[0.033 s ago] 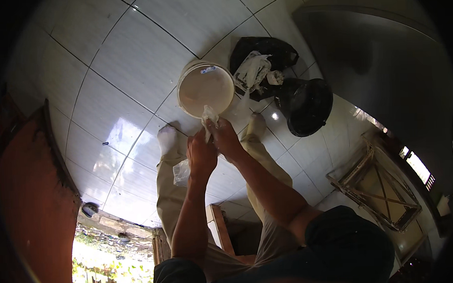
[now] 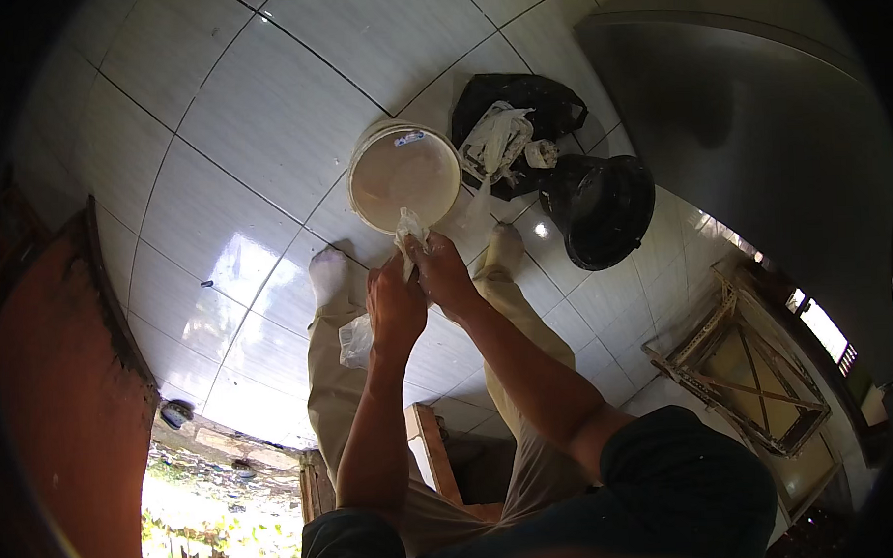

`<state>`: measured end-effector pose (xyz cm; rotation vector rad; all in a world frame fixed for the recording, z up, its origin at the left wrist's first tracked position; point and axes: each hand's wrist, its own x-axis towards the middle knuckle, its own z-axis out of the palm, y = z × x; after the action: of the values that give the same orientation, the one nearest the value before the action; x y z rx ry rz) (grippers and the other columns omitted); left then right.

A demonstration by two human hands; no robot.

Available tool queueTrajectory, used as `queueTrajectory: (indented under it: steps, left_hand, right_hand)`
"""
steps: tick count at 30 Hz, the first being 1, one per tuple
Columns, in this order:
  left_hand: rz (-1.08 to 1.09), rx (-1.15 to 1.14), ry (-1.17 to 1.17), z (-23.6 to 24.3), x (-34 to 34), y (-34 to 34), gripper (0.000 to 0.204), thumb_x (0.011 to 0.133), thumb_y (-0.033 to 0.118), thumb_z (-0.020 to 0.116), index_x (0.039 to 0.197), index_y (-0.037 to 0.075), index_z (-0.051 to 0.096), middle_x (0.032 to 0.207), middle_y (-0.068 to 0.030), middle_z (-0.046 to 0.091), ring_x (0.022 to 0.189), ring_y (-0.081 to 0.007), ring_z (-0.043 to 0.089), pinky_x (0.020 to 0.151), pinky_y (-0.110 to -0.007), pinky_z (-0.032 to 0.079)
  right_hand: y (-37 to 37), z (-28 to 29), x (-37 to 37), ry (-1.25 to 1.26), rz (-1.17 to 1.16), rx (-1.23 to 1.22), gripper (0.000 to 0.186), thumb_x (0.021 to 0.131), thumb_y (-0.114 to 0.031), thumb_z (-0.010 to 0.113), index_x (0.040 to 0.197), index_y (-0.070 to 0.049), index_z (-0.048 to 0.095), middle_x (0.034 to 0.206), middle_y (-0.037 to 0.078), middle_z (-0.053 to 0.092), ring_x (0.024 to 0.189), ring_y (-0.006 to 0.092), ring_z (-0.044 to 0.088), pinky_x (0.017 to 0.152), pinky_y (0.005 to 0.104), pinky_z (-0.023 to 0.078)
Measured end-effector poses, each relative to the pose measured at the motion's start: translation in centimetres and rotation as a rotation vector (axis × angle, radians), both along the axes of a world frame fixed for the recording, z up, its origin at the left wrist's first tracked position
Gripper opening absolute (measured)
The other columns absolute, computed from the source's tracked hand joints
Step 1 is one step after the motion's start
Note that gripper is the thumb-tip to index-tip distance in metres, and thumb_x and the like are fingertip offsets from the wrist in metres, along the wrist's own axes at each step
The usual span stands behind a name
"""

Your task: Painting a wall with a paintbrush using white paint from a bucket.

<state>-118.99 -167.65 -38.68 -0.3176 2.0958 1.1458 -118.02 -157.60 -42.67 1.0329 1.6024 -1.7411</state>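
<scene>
Both hands meet over the near rim of a whitish round bucket (image 2: 368, 139), with pale, pinkish-white contents inside. A crumpled clear plastic bag (image 2: 410, 222) pokes up between my hands. My left hand (image 2: 396, 302) is closed around it, and another loose part of clear plastic (image 2: 355, 341) hangs beside that wrist. Just to the right, my right hand (image 2: 445, 273) pinches the same bag near its upper end, fingers closed. What lies inside the grip is hidden by my fingers.
Right of the bucket lies a black plastic bag (image 2: 555, 100) with crumpled whitish plastic (image 2: 499, 144) on it. A black tub (image 2: 602, 213) sits beside it. A dark panel (image 2: 746, 121) and a metal frame (image 2: 750, 367) stand at right, a reddish-brown panel (image 2: 66, 371) at left.
</scene>
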Motion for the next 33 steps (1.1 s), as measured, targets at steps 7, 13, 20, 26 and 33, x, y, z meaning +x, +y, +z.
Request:
queueTrajectory:
  steps: [7, 13, 20, 26, 33]
  left_hand:
    - [-0.089, -0.081, 0.061, 1.0, -0.8, 0.0, 0.032, 0.084, 0.002, 0.057, 0.115, -0.002, 0.063, 0.106, -0.0240, 0.068, 0.098, -0.0473, 0.058, 0.087, -0.055, 0.046]
    - [-0.122, -0.076, 0.121, 1.2, -1.0, 0.2, 0.026, 0.083, 0.000, 0.059, 0.109, -0.002, 0.061, 0.104, -0.0208, 0.067, 0.094, -0.0456, 0.058, 0.083, -0.055, 0.046]
    - [-0.179, -0.082, 0.096, 0.6, -1.2, -0.6, 0.023, 0.082, -0.001, 0.059, 0.105, -0.004, 0.060, 0.099, -0.0219, 0.068, 0.091, -0.0449, 0.059, 0.080, -0.054, 0.047]
    - [-0.153, -0.102, 0.109, 0.9, -1.4, -0.3, 0.028, 0.081, -0.002, 0.058, 0.109, -0.005, 0.060, 0.098, -0.0227, 0.069, 0.090, -0.0450, 0.059, 0.082, -0.054, 0.047]
    - [-0.167, -0.062, 0.086, -0.3, -0.7, -0.2, 0.034, 0.081, -0.002, 0.058, 0.115, -0.006, 0.058, 0.095, -0.0264, 0.067, 0.089, -0.0459, 0.059, 0.081, -0.055, 0.046]
  right_hand:
    - [0.5, 2.2, -1.7, -0.087, 0.037, -0.012, 0.029, 0.107, -0.028, 0.051, 0.104, -0.002, 0.062, 0.084, 0.000, 0.060, 0.073, 0.0064, 0.052, 0.066, 0.0270, 0.046]
    - [0.4, 1.6, -1.4, -0.065, 0.017, -0.039, 0.036, 0.105, -0.034, 0.051, 0.107, 0.000, 0.061, 0.087, 0.008, 0.063, 0.077, 0.0130, 0.058, 0.070, 0.0331, 0.048]
    - [-0.1, 2.0, -2.0, -0.064, 0.024, -0.080, 0.035, 0.103, -0.036, 0.057, 0.106, -0.001, 0.061, 0.086, 0.006, 0.062, 0.076, 0.0127, 0.057, 0.069, 0.0302, 0.047]
    - [-0.1, 1.7, -1.9, -0.131, 0.042, -0.026, 0.031, 0.105, -0.034, 0.055, 0.106, -0.003, 0.058, 0.079, -0.002, 0.054, 0.067, 0.0055, 0.048, 0.059, 0.0259, 0.043]
    - [-0.1, 1.2, -1.8, -0.156, -0.023, -0.010, 0.030, 0.106, -0.031, 0.053, 0.107, -0.002, 0.059, 0.082, 0.000, 0.056, 0.069, 0.0063, 0.050, 0.060, 0.0265, 0.044]
